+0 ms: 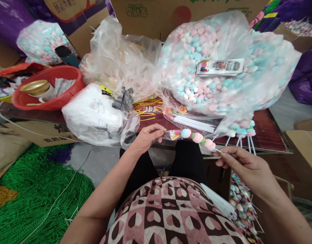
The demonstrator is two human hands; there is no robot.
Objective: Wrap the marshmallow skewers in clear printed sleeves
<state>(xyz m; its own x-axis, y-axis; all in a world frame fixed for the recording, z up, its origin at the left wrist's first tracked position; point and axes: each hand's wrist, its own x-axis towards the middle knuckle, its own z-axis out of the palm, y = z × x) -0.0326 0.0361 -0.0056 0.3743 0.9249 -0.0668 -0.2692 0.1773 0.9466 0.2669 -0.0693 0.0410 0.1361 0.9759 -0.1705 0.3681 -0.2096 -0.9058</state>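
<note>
A marshmallow skewer (197, 137) with pink, green and blue-white pieces lies level between my two hands, above my lap. My right hand (241, 162) pinches the white stick at its near end. At the other end, my left hand (150, 136) is closed on the edge of a clear printed wrapper (175, 135), which reaches to the blue-white piece. How far the wrapper covers the skewer I cannot tell. Beyond my right hand, several finished-looking skewers (241, 131) rest at the table edge, sticks pointing toward me. White sticks (193, 123) lie behind the held skewer.
Large clear bags of marshmallows (204, 44) stand on the dark red table (270, 135), a stack of printed wrappers (220, 67) on top. Yellow twist ties (148, 110), a white plastic bag (95, 112) and a red basket (77, 78) are leftward. Wrapped skewers (243, 206) fill a box below right.
</note>
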